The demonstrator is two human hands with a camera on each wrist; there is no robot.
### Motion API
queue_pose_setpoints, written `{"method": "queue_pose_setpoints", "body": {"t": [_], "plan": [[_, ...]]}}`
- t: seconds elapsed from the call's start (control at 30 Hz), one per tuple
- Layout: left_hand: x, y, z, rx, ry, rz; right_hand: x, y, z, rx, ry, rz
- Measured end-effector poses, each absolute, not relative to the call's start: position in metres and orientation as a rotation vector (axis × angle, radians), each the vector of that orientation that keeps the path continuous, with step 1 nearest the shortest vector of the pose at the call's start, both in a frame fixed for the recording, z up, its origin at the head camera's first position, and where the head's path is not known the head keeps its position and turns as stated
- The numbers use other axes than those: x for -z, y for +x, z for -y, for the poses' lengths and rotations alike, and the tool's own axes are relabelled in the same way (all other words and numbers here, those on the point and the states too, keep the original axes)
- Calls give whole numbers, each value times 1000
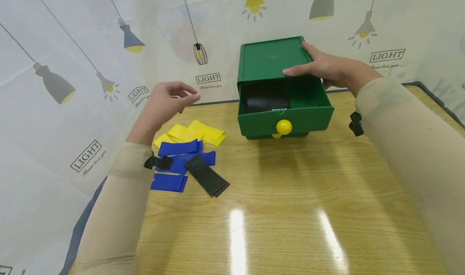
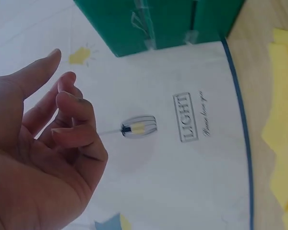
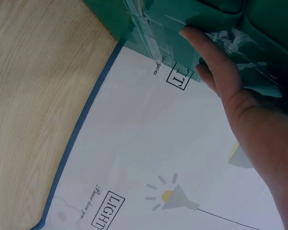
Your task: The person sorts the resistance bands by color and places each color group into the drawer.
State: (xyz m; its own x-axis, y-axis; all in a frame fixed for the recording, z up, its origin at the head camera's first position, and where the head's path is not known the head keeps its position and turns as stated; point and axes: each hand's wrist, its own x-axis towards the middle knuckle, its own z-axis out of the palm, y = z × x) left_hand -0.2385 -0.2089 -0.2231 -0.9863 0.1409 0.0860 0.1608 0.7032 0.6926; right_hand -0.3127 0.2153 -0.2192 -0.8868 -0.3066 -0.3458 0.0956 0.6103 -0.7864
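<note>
A green drawer box (image 1: 273, 59) stands at the back, its upper drawer (image 1: 261, 124) pulled out and a yellow knob (image 1: 284, 127) on the front. Inside the drawer lies a dark, smooth black object (image 1: 267, 97); small white dots show by its front edge. My right hand (image 1: 328, 67) rests over the box's right side, thumb on the top and other fingers against the side. To the left, my left hand (image 1: 165, 105) hovers with loosely bent fingers and holds nothing. Below it lie yellow strips (image 1: 196, 130), blue strips (image 1: 178, 162) and black strips (image 1: 207, 176).
Lamp-printed white sheeting (image 1: 221, 32) hangs behind and at the left, meeting the wooden table (image 1: 283, 210) along a dark blue edge. A second yellow knob (image 1: 277, 136) shows beneath the upper drawer. Clear tape (image 3: 151, 33) runs along the box's side.
</note>
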Motion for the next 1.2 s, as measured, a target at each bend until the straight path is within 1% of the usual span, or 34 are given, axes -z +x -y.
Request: {"method": "queue_pose_setpoints", "body": {"t": [0.13, 0.3, 0.47, 0.63, 0.9, 1.2], "plan": [[245, -226, 233, 1186, -173, 2929, 218, -312, -215, 1200, -171, -2381], [282, -215, 256, 1205, -93, 3036, 217, -313, -214, 1196, -170, -2389], [320, -209, 269, 1217, -45, 3094, 216, -313, -214, 1197, -162, -2383], [346, -202, 274, 1210, -2, 3165, 216, -313, -214, 1206, -163, -2369], [368, -196, 279, 1233, 32, 3207, 218, -314, -214, 1197, -156, -2375], [368, -198, 276, 1201, 1, 3285, 218, -312, -217, 1191, -163, -2380]]}}
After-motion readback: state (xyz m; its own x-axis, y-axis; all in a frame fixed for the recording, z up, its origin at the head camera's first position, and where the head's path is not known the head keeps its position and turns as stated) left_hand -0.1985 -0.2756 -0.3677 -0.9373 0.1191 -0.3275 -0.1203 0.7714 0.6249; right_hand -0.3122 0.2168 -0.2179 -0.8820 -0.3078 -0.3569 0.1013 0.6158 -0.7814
